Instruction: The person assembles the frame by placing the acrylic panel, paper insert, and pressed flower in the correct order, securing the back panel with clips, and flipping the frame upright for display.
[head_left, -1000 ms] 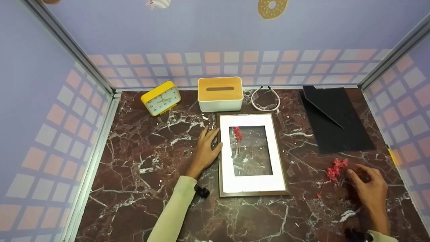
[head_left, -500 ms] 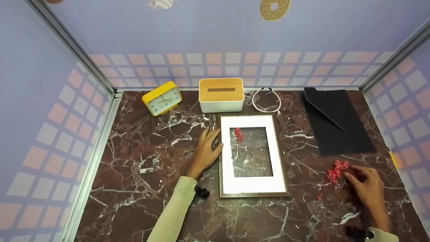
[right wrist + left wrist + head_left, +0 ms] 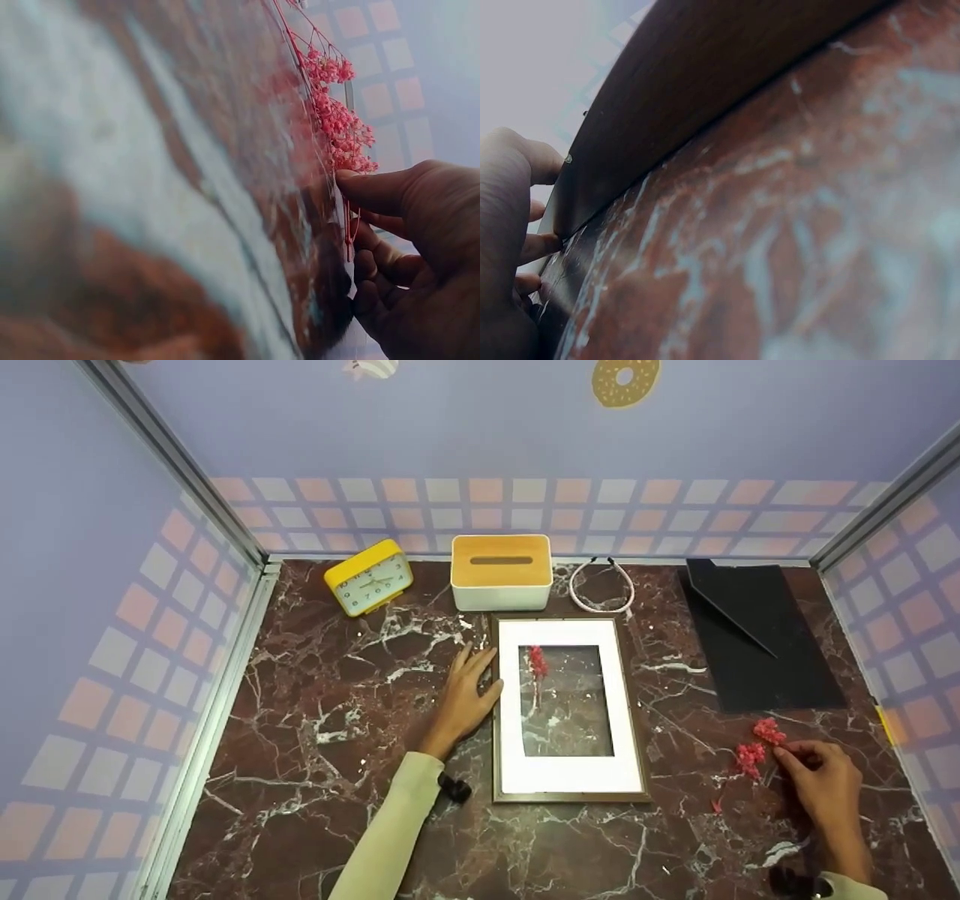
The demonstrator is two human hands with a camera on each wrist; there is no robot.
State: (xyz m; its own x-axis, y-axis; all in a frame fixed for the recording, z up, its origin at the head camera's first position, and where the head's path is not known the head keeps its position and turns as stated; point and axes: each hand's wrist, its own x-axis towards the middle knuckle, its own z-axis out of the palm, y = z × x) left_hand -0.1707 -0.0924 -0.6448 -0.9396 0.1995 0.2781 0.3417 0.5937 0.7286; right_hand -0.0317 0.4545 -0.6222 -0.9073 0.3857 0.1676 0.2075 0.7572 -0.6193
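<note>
In the head view, my left hand (image 3: 461,709) rests flat on the table, fingers extended and thumb touching the left edge of a brown picture frame (image 3: 495,750). The frame lies flat with a white mat (image 3: 581,776) around a see-through window. A red dried flower sprig (image 3: 538,661) lies upright inside that window, at upper left. On the right, my right hand (image 3: 829,780) pinches the stem of a pinkish-red dried flower sprig (image 3: 769,731) between thumb and fingers. Another red cluster (image 3: 750,759) lies on the table beside it. The right wrist view shows the flower heads (image 3: 345,127) beyond my thumb tip.
Behind the frame stand a yellow alarm clock (image 3: 369,579), a tissue box (image 3: 501,596) with a wooden lid, and a white headband (image 3: 574,589). A black backing board (image 3: 780,675) with its stand flap lies at back right. Walls enclose the marble table (image 3: 337,802).
My right hand has moved left to the flowers and closed its fingertips on a stem. One sprig has shifted up and right, apart from the other cluster. My left hand stays at the frame.
</note>
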